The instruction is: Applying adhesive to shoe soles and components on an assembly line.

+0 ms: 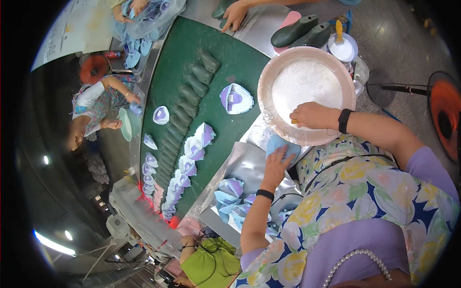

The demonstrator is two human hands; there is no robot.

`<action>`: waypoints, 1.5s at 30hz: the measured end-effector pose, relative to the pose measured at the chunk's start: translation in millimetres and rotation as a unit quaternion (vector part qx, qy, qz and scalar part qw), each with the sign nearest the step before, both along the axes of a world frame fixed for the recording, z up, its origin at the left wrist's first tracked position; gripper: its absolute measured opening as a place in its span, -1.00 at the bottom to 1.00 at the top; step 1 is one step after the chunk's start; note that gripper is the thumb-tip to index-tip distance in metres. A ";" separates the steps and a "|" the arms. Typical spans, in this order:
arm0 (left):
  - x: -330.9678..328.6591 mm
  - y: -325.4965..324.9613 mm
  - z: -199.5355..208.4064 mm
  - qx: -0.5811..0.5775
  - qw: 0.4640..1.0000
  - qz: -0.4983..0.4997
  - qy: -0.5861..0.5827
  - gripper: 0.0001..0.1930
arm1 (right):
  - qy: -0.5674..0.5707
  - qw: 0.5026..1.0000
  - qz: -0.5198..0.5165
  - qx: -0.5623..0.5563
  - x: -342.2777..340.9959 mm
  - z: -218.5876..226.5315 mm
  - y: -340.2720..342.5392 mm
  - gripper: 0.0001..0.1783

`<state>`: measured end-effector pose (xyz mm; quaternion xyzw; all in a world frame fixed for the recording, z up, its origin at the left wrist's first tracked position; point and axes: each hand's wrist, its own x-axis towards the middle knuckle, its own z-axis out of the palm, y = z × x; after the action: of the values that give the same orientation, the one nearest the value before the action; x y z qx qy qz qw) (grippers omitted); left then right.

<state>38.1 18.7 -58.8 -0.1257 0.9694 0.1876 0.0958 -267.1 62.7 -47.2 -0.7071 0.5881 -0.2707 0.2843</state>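
Note:
My right hand [314, 115] reaches into a wide pinkish basin [265, 103] of white powder or paste [307, 84]. Its fingers are closed round a small yellow thing [294, 122], mostly hidden by the hand. Beside the basin's near rim, my left hand [277, 169] holds a light blue shoe upper [282, 146], with the fingers over its surface. More blue and lilac uppers [230, 187] lie piled by my left forearm on the metal worktop.
A green conveyor belt [240, 53] carries a row of dark shoe lasts [190, 94] and rows of uppers [187, 165]. A white tub [353, 47] with a yellow-handled brush [339, 31] stands beyond the basin. A fan [444, 115] is at right. Co-workers' hands [235, 17] work across the belt.

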 end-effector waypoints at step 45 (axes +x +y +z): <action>-141.9 -9.1 121.3 0.464 0.581 0.481 0.465 -0.64 | -0.405 0.863 -0.296 0.054 -52.3 99.1 25.4 -0.60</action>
<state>-103.8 9.6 62.4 -0.4078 0.4600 0.6634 -0.4267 -319.5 88.1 51.9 -0.3115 0.6166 -0.5721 0.4421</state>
